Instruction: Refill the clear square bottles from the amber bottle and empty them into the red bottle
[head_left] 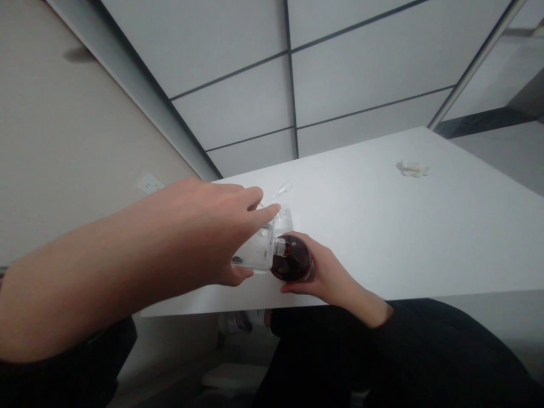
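Observation:
My left hand [229, 221] is closed round a clear, square-sided bottle [259, 251], tipped so that its threaded neck points to the right. That neck meets the mouth of a dark reddish-brown bottle [295, 263]. Fingers and thumb of my right hand [323, 266] wrap the brown bottle from the right, above the white table [361, 226]. Whether liquid passes between the two bottles cannot be made out. Just behind them lies a clear plastic piece [284, 218], partly hidden by my left hand, and a slim clear dropper-like piece [283, 188].
A crumpled white tissue [412, 168] lies toward the table's far right. White panelled sliding doors [238, 73] stand behind the table. On the left is a wall with a socket [150, 184]. The table's front edge runs just below my hands.

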Demonstrator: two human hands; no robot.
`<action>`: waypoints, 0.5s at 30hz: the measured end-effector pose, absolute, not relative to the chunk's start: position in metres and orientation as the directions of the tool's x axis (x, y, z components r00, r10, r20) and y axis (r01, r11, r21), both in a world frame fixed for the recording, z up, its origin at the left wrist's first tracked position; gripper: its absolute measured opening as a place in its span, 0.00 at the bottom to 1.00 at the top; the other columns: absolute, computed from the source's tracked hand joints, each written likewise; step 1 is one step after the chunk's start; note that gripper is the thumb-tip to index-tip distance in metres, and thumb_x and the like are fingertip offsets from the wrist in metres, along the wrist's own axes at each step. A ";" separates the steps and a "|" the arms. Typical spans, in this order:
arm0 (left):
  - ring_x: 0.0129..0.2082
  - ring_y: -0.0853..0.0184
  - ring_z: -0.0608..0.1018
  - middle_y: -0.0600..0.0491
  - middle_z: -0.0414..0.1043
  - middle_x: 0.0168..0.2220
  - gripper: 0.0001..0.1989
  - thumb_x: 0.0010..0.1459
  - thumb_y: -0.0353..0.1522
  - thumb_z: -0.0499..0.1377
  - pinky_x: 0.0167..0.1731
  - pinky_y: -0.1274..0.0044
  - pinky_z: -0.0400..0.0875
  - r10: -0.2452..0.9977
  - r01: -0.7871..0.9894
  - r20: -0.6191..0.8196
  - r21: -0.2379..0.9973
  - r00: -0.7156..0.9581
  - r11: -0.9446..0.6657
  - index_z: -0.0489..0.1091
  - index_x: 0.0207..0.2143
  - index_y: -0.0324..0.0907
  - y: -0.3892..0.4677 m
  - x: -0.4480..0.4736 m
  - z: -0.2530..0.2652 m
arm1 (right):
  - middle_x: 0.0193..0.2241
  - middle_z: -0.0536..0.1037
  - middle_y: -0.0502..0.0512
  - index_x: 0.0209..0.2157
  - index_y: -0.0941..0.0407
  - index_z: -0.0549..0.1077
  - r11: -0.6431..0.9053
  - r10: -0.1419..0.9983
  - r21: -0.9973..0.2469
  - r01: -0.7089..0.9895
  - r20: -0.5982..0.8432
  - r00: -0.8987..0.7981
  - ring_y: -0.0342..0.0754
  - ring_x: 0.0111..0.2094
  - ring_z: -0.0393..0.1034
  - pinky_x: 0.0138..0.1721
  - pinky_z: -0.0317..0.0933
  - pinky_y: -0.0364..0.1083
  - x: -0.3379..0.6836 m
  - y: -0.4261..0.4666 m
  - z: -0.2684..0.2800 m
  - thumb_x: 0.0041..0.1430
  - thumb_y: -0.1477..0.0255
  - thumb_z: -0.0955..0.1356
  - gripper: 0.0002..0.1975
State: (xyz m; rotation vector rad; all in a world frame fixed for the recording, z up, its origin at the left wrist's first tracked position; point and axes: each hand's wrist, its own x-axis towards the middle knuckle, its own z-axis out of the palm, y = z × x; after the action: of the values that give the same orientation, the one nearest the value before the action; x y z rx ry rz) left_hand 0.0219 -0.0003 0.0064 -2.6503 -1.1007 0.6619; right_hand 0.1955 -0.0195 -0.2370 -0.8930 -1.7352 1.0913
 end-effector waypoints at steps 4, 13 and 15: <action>0.31 0.61 0.79 0.51 0.80 0.39 0.29 0.50 0.41 0.69 0.29 0.73 0.69 0.722 0.620 -0.349 -0.372 0.597 -0.691 0.75 0.56 0.54 0.000 0.024 0.007 | 0.60 0.79 0.63 0.61 0.49 0.72 0.365 0.882 -0.924 0.113 0.304 -0.360 0.65 0.62 0.74 0.65 0.66 0.64 0.195 -0.020 -0.238 0.44 0.53 0.83 0.44; 0.32 0.57 0.81 0.49 0.80 0.38 0.29 0.51 0.43 0.69 0.29 0.71 0.70 0.706 0.609 -0.335 -0.358 0.624 -0.708 0.75 0.57 0.55 0.001 0.022 0.008 | 0.59 0.79 0.63 0.61 0.49 0.72 0.364 0.881 -0.926 0.103 0.307 -0.360 0.65 0.61 0.75 0.63 0.67 0.64 0.195 -0.020 -0.237 0.45 0.55 0.83 0.43; 0.36 0.55 0.82 0.47 0.81 0.40 0.29 0.52 0.43 0.69 0.31 0.70 0.72 0.697 0.624 -0.338 -0.311 0.633 -0.717 0.75 0.58 0.54 0.001 0.024 0.008 | 0.59 0.79 0.63 0.61 0.49 0.72 0.366 0.881 -0.925 0.103 0.309 -0.358 0.65 0.61 0.75 0.63 0.67 0.63 0.195 -0.020 -0.238 0.45 0.55 0.83 0.43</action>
State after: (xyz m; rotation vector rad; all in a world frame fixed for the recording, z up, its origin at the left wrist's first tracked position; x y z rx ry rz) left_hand 0.0240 0.0009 0.0084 -2.6872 -1.0959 0.6615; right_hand 0.1953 -0.0196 -0.2376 -0.8747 -1.7290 1.0884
